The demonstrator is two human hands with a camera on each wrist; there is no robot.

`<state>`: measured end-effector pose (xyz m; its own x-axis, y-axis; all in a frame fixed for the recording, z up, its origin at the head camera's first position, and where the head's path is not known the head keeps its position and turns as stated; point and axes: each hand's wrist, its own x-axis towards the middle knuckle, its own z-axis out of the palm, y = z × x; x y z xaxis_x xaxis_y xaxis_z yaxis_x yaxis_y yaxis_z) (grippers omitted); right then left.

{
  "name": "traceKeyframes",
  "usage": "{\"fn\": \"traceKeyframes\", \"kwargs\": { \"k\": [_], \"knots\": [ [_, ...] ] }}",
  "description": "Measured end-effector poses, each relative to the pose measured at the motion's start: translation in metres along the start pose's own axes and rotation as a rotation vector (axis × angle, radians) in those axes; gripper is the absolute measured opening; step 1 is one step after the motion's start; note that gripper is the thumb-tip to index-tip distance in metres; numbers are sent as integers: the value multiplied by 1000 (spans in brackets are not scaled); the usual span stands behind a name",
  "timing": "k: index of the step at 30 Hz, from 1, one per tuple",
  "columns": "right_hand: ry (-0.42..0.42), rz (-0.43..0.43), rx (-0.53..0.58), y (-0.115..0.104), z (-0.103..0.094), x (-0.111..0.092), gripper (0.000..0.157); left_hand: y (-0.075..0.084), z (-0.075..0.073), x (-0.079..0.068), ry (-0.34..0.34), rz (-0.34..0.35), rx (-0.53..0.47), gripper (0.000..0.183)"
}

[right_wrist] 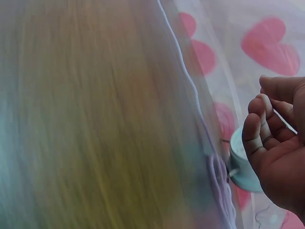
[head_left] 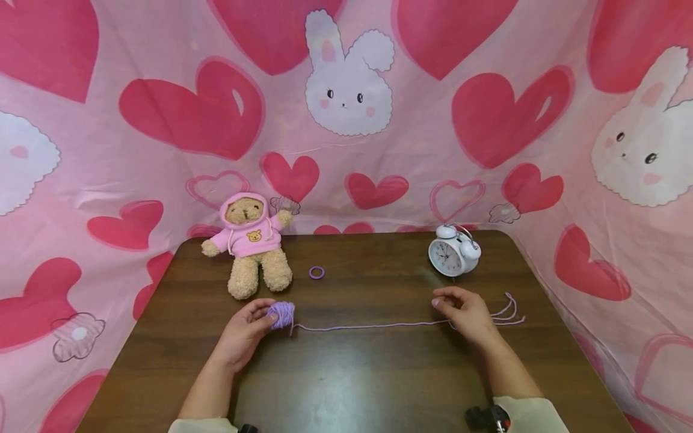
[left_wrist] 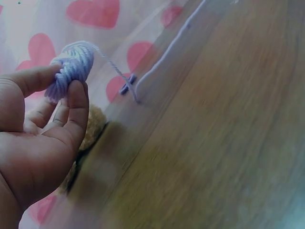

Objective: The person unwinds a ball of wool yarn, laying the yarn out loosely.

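Observation:
My left hand (head_left: 246, 334) pinches a small wound bundle of lilac yarn (head_left: 281, 315) between thumb and fingertips. In the left wrist view the yarn bundle (left_wrist: 71, 71) sits at the tips of the left hand (left_wrist: 43, 129), with one strand dropping to the table. That yarn strand (head_left: 373, 326) runs almost straight across to the right, and its loose loops (head_left: 509, 313) lie beyond my right hand (head_left: 465, 316). The right hand hovers over the strand, fingers loosely bent and holding nothing. In the right wrist view the strand (right_wrist: 183, 64) passes beside the right hand (right_wrist: 281, 138), outside its fingers.
A teddy bear in a pink hoodie (head_left: 251, 240) sits at the back left of the brown wooden table (head_left: 346, 385). Right of it lies a purple ring (head_left: 316, 273). A white twin-bell alarm clock (head_left: 453, 251) stands behind my right hand. Pink heart-print cloth (head_left: 346, 162) hangs behind the table.

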<state>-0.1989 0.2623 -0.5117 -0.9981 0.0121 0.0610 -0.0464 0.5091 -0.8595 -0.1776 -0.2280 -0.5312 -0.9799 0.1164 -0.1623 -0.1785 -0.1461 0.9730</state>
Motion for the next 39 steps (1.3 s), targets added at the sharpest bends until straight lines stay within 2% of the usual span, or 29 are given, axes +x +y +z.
{"fn": "traceKeyframes", "kwargs": {
  "k": [7,13,21,30,39],
  "knots": [
    [-34,-29,11,-12,22,3,24,1,13,2,-29,10,-26,37],
    [-79,-51,74,-22,37,5,24,2,25,6,-41,9,-43,36],
    [-116,-73,78,-29,59,7,23,3,41,10,-78,15,-57,37],
    [-185,-107,114,-43,85,2,19,-3,60,16,-94,1,-82,37],
    [-250,-155,118,-47,111,-3,18,-3,74,18,-131,4,-106,36]
  ]
}}
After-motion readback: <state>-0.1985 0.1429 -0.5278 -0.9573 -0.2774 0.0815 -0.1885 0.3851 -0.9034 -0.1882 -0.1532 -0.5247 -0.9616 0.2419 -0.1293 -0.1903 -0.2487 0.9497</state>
